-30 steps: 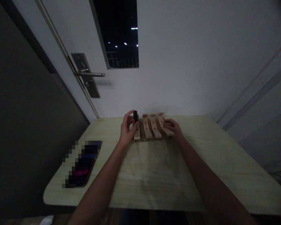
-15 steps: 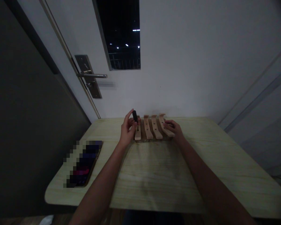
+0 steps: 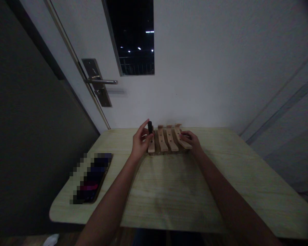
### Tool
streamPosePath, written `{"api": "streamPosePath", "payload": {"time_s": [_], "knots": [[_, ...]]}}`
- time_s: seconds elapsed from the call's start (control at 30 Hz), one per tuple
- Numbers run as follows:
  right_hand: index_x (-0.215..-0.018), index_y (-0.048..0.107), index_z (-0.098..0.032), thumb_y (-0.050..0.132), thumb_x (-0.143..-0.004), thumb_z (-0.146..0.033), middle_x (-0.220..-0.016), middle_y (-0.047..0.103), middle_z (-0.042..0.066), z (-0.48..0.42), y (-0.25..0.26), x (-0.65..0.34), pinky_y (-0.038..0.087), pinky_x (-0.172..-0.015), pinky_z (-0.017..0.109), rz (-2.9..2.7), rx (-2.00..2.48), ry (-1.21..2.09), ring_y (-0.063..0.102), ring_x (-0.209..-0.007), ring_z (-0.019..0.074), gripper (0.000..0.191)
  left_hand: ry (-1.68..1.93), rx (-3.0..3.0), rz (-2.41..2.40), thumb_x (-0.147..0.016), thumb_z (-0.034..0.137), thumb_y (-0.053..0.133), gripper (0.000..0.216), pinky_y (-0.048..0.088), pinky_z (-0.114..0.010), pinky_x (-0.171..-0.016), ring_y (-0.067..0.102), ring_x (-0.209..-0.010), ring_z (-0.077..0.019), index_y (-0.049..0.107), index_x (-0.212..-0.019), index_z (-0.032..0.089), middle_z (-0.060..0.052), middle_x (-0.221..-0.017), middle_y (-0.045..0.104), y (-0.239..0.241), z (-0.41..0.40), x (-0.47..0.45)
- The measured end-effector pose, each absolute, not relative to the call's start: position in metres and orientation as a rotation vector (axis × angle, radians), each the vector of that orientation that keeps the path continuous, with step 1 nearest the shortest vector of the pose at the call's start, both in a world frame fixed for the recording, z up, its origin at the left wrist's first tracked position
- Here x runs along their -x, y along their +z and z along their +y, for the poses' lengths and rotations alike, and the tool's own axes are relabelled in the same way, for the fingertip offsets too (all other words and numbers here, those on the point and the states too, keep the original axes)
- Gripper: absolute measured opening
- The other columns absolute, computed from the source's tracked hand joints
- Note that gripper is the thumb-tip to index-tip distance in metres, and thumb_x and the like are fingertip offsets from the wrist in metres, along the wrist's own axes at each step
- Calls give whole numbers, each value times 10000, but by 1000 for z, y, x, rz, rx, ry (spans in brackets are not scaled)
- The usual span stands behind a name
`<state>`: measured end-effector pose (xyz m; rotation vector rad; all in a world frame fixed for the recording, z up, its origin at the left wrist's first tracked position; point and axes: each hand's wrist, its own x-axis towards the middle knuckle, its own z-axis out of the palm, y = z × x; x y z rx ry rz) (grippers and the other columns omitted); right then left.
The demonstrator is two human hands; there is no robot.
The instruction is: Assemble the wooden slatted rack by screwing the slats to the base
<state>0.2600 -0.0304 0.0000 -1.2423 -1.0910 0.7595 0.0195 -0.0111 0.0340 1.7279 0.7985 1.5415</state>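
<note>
Several curved light-wood hooks stand in a row across a darker wooden board that lies at the far side of the table, like a hook rack. My left hand (image 3: 141, 141) is closed on a small screwdriver (image 3: 150, 127) with a black handle. The tool is nearly upright over the leftmost hook (image 3: 151, 147), its tip close to a hole there; whether it sits in a screw I cannot make out. My right hand (image 3: 191, 140) grips the rightmost hook (image 3: 182, 140) from its right side. Two middle hooks (image 3: 163, 140) show dark holes and are untouched.
A phone (image 3: 96, 179) lies on the left of the light wood-grain table (image 3: 169, 191). Behind the table's far edge rises a white door (image 3: 195, 78) with a metal lever handle (image 3: 102, 82) and a dark window. A grey panel (image 3: 28, 130) stands on the left.
The screwdriver handle has swung slightly to the right and stands more upright, with my left fingers shifting along with it. My right hand and the hooks look unchanged.
</note>
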Motion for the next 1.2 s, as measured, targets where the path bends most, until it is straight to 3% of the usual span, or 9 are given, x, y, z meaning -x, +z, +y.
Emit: {"api": "streamPosePath", "payload": {"time_s": [0.13, 0.27, 0.5, 0.8, 1.0, 1.2], "knots": [[-753, 619, -205, 750, -501, -527, -779, 654, 36, -31, 1, -259, 491, -728, 366, -1076, 1241, 771, 614, -738, 200, 429, 1502, -1736, 703, -806, 268, 608, 613, 477, -224, -640, 588, -736, -105, 366, -1367, 309, -3, -856, 551, 34, -13, -19], [-757, 615, -211, 737, -520, -532, -794, 659, 39, -31, 1, -258, 496, -724, 368, -1081, 1234, 755, 617, -748, 205, 417, 1457, -1774, 647, -847, 287, 554, 518, 489, -259, -708, 620, -808, -133, 399, -1341, 289, -42, -941, 605, 33, -14, -20], [-731, 615, -209, 754, -520, -488, -772, 651, 34, -30, 1, -259, 491, -717, 368, -1080, 1219, 769, 616, -743, 205, 376, 1534, -1696, 753, -758, 276, 669, 578, 500, -239, -685, 615, -803, -125, 441, -1289, 285, -33, -922, 636, 31, -11, -23], [-753, 619, -209, 751, -519, -471, -776, 653, 29, -31, 1, -260, 484, -721, 359, -1061, 1231, 801, 611, -731, 193, 376, 1430, -1720, 627, -871, 292, 513, 624, 493, -312, -814, 626, -809, -124, 218, -1421, 276, -77, -1063, 654, 33, -17, -20], [-744, 615, -202, 747, -514, -468, -761, 641, 27, -31, 2, -259, 477, -699, 351, -1064, 1235, 788, 600, -711, 187, 375, 1405, -1703, 624, -835, 275, 574, 594, 500, -322, -816, 635, -851, -143, 317, -1371, 275, -82, -1069, 661, 31, -13, -20], [-749, 617, -206, 732, -532, -485, -772, 649, 32, -30, 0, -260, 479, -707, 355, -1094, 1234, 762, 603, -737, 197, 371, 1406, -1656, 636, -837, 262, 577, 609, 508, -313, -800, 650, -834, -141, 294, -1377, 286, -84, -1065, 668, 31, -13, -23]]}}
